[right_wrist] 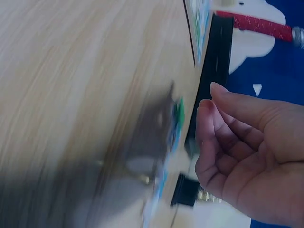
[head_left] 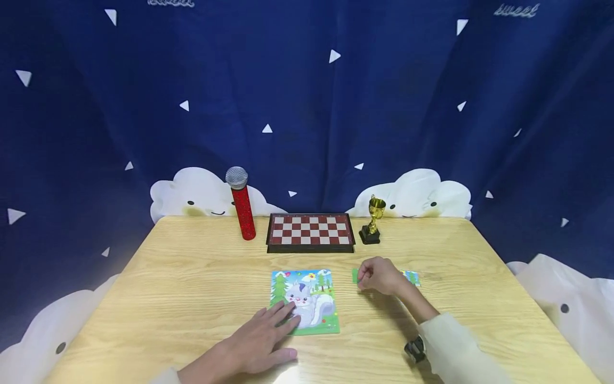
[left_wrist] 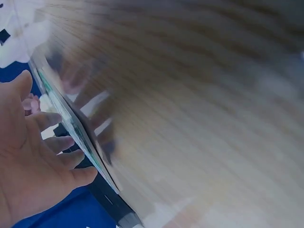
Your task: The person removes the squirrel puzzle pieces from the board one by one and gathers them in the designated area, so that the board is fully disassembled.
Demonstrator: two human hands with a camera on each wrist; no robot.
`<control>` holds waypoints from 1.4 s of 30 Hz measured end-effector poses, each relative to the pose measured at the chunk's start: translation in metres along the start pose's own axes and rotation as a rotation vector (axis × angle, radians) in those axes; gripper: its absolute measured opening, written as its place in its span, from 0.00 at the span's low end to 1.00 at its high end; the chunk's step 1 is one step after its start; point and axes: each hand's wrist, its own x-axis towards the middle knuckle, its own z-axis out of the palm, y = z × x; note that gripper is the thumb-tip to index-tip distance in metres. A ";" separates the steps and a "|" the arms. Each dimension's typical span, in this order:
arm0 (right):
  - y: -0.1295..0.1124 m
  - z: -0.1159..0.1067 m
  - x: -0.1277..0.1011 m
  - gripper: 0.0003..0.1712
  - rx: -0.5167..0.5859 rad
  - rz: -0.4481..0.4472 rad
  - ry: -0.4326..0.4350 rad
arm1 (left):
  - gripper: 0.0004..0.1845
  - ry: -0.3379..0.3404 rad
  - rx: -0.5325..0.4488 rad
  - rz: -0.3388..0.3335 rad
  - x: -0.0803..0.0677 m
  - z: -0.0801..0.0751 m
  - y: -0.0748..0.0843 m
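Observation:
A square picture [head_left: 314,288] of a pale squirrel among trees lies on the table in the head view. My left hand [head_left: 261,336] is spread flat at its lower left, straight fingers resting on it; the left wrist view shows the palm and fingers [left_wrist: 66,142] along the thin edge. To the right, my right hand [head_left: 381,277] is above a small printed strip [head_left: 412,277], partly hidden beneath it. The right wrist view shows that right hand [right_wrist: 247,147] with curled fingers and thumb tip close to the index fingertip, nothing visible between them.
Behind the picture sits a red-and-white checkered board [head_left: 310,230] in a dark frame. A red microphone [head_left: 243,210] stands to its left, a gold trophy cup [head_left: 374,216] to its right. A dark blue curtain [head_left: 307,96] with white triangles and clouds hangs behind the table [head_left: 192,277].

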 end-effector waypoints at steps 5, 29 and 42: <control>-0.015 0.021 0.015 0.06 0.002 -0.057 -0.033 | 0.38 -0.018 -0.035 -0.033 -0.004 0.000 -0.002; -0.058 0.079 0.033 0.05 0.050 -0.144 -0.125 | 0.40 -0.024 0.108 -0.033 -0.004 0.002 -0.002; -0.061 0.082 0.034 0.01 0.031 -0.096 -0.107 | 0.39 -0.056 0.092 -0.048 -0.005 -0.001 0.000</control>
